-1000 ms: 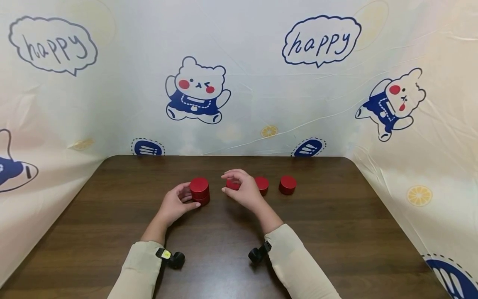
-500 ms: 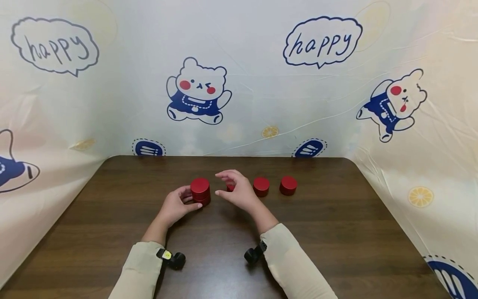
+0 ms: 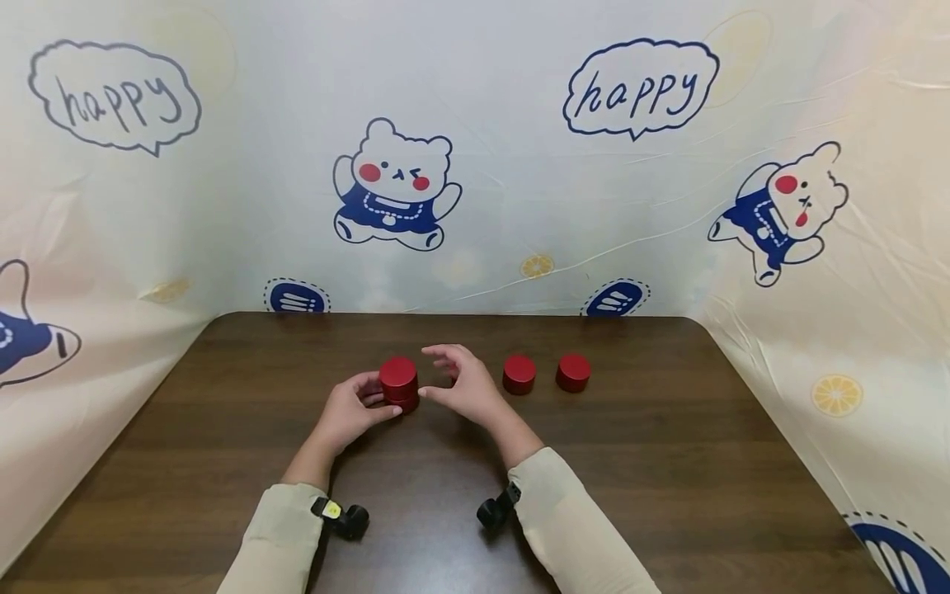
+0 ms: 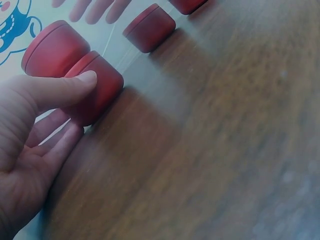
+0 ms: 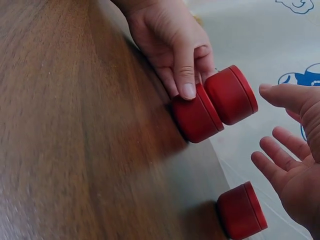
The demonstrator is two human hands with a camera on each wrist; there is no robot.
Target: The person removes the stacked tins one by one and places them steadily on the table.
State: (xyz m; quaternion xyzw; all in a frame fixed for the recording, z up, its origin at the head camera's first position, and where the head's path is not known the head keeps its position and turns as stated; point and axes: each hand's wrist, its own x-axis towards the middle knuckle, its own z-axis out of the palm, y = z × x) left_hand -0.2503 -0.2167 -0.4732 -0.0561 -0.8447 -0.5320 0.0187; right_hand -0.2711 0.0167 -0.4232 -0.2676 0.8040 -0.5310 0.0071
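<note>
Dark wood-grain tabletop [image 3: 416, 528], pale cartoon-print backdrop [image 3: 505, 181] behind. On it, a smooth matte-red upper cylinder [image 5: 231, 95] sits squarely on a matching lower cylinder [image 5: 195, 120]. Your left grip [image 3: 347, 417] holds the lower one, thumb on the near side, likely steadying the base; upper one sits above your thumb. Your right grip [image 3: 469, 392] is spread, holding nothing, just beside the stack, maybe for clearance. Third red cylinder [image 5: 240, 215] partly hidden behind it; fourth [image 3: 519, 375] and fifth [image 3: 573, 374] stand apart rightward.

We see the left hand [image 3: 352, 412] in a grip, its thumb [image 4: 60, 92] straight; the right hand [image 3: 469, 392] is raised, thumb and fingers [image 5: 278, 154] apart; both forearms [image 3: 579, 528] point inward.
</note>
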